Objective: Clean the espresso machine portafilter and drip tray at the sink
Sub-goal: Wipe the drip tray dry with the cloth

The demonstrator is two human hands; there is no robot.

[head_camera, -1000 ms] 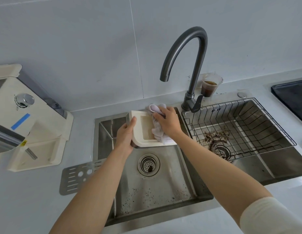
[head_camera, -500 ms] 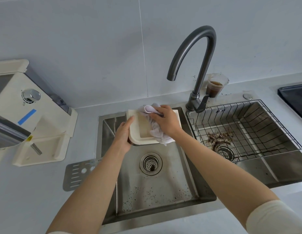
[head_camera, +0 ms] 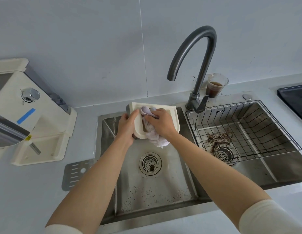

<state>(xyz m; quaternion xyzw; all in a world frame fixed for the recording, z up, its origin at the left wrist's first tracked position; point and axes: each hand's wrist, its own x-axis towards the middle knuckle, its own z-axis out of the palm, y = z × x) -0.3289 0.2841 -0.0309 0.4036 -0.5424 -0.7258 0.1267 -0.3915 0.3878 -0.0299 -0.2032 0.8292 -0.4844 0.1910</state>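
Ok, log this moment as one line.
stage: wiping | left hand: holds drip tray over left sink | right hand: presses cloth into tray | tap: off

Cloth (head_camera: 152, 132) seemingly further left in drip tray (head_camera: 174, 115)

Home kitchen: double sink (head_camera: 189, 198), faucet (head_camera: 197, 53), espresso machine (head_camera: 28, 115).

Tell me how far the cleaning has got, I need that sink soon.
In hand: left hand holds the cream plastic drip tray over the sink while right hand wipes it with a pale cloth. Left: coffee grounds in the right basin; no portafilter in view.
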